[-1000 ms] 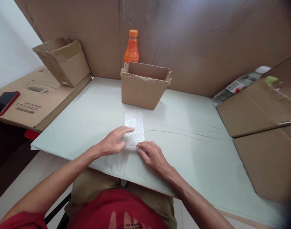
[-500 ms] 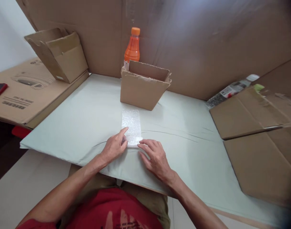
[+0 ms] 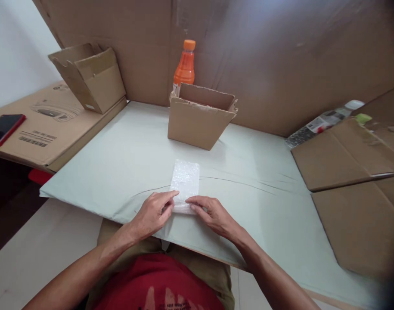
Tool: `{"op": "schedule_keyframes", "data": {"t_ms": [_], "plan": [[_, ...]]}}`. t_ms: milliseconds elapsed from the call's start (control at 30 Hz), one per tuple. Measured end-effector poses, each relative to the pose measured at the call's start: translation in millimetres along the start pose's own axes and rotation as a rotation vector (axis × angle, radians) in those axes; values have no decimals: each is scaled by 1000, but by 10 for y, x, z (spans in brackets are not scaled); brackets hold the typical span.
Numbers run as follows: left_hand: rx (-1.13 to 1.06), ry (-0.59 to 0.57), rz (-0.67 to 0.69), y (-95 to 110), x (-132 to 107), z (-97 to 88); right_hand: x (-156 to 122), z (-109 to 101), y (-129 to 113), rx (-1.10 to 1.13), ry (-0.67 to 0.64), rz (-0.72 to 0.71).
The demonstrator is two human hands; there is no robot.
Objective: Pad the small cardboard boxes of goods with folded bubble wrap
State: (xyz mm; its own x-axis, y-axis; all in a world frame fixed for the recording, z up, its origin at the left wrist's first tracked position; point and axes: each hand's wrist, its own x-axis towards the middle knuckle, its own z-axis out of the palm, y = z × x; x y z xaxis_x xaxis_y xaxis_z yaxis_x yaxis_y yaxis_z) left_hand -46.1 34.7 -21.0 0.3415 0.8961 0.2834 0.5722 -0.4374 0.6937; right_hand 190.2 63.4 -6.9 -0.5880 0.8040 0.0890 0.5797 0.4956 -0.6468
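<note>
A strip of clear bubble wrap [image 3: 185, 178], perhaps a pouch, lies flat on the pale cloth-covered table in front of me. Its near end looks folded or bunched. My left hand [image 3: 153, 214] pinches the near left corner, index finger stretched along the top of the wrap and thumb below it. At the near right corner, my right hand [image 3: 214, 215] has its thumb and index finger closed on the edge. The fingertips partly cover the near end. Beyond the wrap stands an open cardboard box [image 3: 197, 122].
An orange drink bottle [image 3: 184, 66] stands behind that box. At the left, another open box [image 3: 100, 82] and a red-edged phone [image 3: 6, 128] rest on a large flat carton [image 3: 54, 125]. Opened carton flaps [image 3: 348, 155] and a leaning clear bottle [image 3: 324, 122] are at the right.
The bubble wrap has come nearer to me and turned slightly. My right fingers have closed onto its near edge. The whole view has shifted a little, bringing more of the phone into sight.
</note>
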Motion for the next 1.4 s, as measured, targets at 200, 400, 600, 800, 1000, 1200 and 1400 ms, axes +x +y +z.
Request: {"op": "schedule_keyframes", "data": {"t_ms": [200,400,600,800,1000,1200,1400], "plan": [[-21,-51,-120,-25,83,73,-256,39,-98,-221,220,9],[141,-51,-43,-43,225,118,-343,150,-151,-465,156,-166],[96,-25,109,55,52,-13,-264,154,-89,-256,148,-55],[46,-83,45,37,-59,-4,-345,114,-138,-210,140,-6],[235,38,47,-15,72,93,-331,130,-178,-442,157,-137],[72,-2,109,28,-99,-25,-296,151,-104,-215,122,-25],[198,-34,-9,16,-44,0,-373,143,-165,-292,244,-28]]}}
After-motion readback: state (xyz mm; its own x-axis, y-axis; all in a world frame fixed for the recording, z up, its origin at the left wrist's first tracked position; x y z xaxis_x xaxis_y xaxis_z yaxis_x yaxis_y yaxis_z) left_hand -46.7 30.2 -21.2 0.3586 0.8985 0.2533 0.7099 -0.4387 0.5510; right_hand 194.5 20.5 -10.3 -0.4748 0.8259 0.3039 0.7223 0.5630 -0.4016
